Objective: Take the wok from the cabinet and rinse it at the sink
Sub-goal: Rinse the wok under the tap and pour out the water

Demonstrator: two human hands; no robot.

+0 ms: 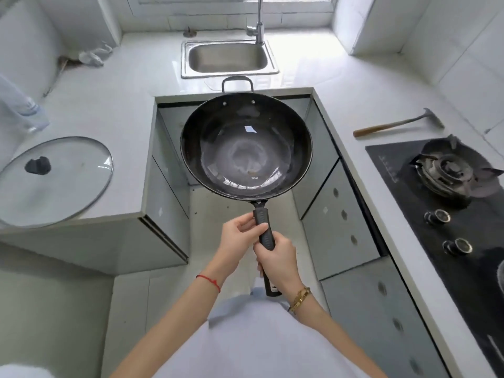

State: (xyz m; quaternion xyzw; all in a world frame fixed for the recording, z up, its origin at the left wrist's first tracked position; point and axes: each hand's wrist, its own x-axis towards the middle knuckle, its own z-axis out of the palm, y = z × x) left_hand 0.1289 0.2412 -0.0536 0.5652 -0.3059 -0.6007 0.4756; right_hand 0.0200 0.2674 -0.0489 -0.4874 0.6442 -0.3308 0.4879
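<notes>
Head view: the wok [246, 148] hangs level at centre, the sink [229, 59] at twelve o'clock. The right hand [276, 261] wraps the handle [264, 227]; the left hand [240, 236] pinches it, likely steadying the weight.

Beyond the grip on the handle [265, 230]: wok [246, 148], then sink [229, 59]. Lid [51, 178] lies left; stove [447, 192] and hammer [398, 124] right.

Both hands, left hand [240, 236] and right hand [278, 261], apparently grip the wok [246, 148].
</notes>
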